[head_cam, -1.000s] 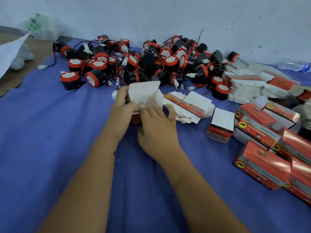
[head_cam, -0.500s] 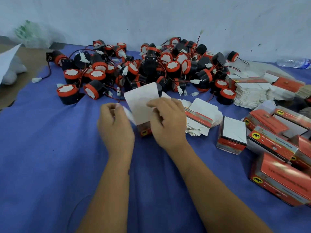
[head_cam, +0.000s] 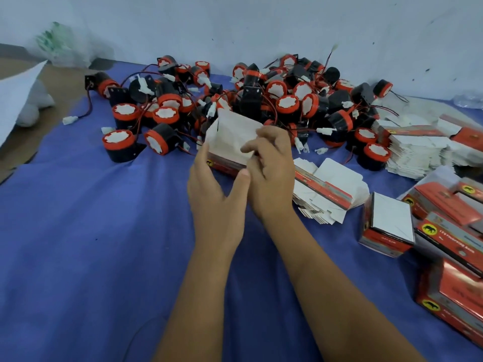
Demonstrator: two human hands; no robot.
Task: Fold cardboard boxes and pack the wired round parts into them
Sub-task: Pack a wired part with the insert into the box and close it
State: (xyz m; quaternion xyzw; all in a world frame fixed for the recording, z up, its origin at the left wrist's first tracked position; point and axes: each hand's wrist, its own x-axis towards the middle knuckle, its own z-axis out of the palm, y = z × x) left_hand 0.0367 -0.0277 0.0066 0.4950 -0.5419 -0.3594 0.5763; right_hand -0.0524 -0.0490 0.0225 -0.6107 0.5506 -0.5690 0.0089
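— Forearms first, both reaching up from the bottom edge over the blue cloth (head_cam: 78, 244). What do you see past them?

— I see my left hand (head_cam: 214, 194) under and beside the box (head_cam: 232, 142), thumb laid up along its near red side, fingers on its left end. My right hand (head_cam: 271, 168) sits on the box's right end, fingers curled and pinching a white flap there.

— Is the box on the cloth?

— I can't tell; the hands hide its base. It is tilted, white inside facing me, with flaps standing up at the left end.

— And to the right?

— Finished boxes (head_cam: 449, 246), red with a yellow badge, crowd the right edge. One small box (head_cam: 386, 226) stands apart from them, its white face up. Just right of my right hand lies a stack of flats (head_cam: 326, 189), unfolded, white and red.

— Farther back?

— The parts (head_cam: 261, 100), black bodies with red rims and white faces, lie heaped with red and black wires and white plugs tangled through them. The box sits just in front of that heap. A second pile of flats (head_cam: 418, 150) lies right of the heap, near the wall (head_cam: 261, 27).

— Left side?

— A white sheet (head_cam: 15, 100) and a plastic bag (head_cam: 60, 45), off the cloth.
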